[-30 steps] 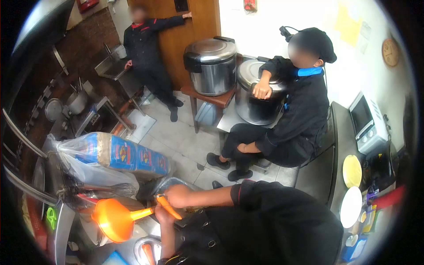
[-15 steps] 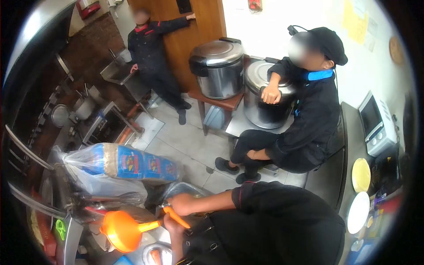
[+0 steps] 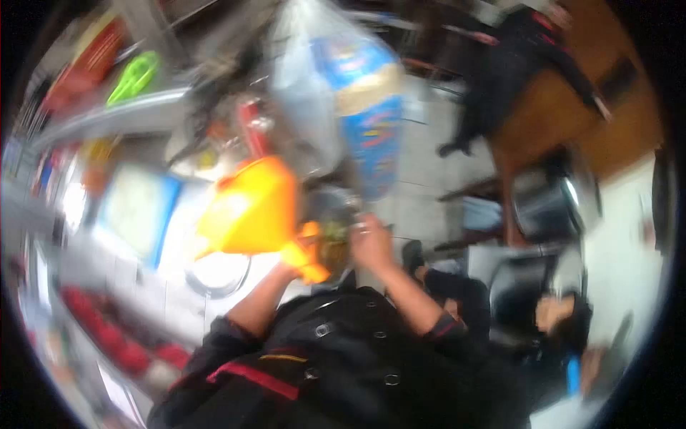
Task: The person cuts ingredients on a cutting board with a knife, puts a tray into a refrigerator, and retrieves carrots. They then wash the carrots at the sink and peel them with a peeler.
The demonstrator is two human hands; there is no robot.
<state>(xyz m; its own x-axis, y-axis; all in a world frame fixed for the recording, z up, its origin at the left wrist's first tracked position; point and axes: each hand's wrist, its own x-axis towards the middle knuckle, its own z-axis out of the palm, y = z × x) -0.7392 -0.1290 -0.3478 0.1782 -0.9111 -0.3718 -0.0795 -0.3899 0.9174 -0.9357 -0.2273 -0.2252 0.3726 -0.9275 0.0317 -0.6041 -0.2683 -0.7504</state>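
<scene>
Motion blur covers the view. My left hand point(image 3: 288, 270) is closed around a carrot point(image 3: 311, 232), partly hidden behind the spout of an orange funnel point(image 3: 254, 204), which sits between the camera and the hand. To the right, my right hand point(image 3: 373, 243) is closed, with a small silvery tool point(image 3: 355, 206) at its fingers, too smeared to name. Between and below both hands is a metal container point(image 3: 336, 196) holding greenish-yellow bits point(image 3: 333, 239).
A plastic-wrapped blue pack point(image 3: 371, 129) stands beyond my hands. Left are a blue-edged tray point(image 3: 170, 222), a round metal dish point(image 3: 218, 275) and green-handled scissors point(image 3: 136, 77). A seated person point(image 3: 457, 293) is at right, near large cookers point(image 3: 547, 196); another person point(image 3: 507, 86) stands by the door.
My view has swung round and down, so my hands now sit mid-frame and the co-workers lie to the right. My right hand now appears farther from the carrot.
</scene>
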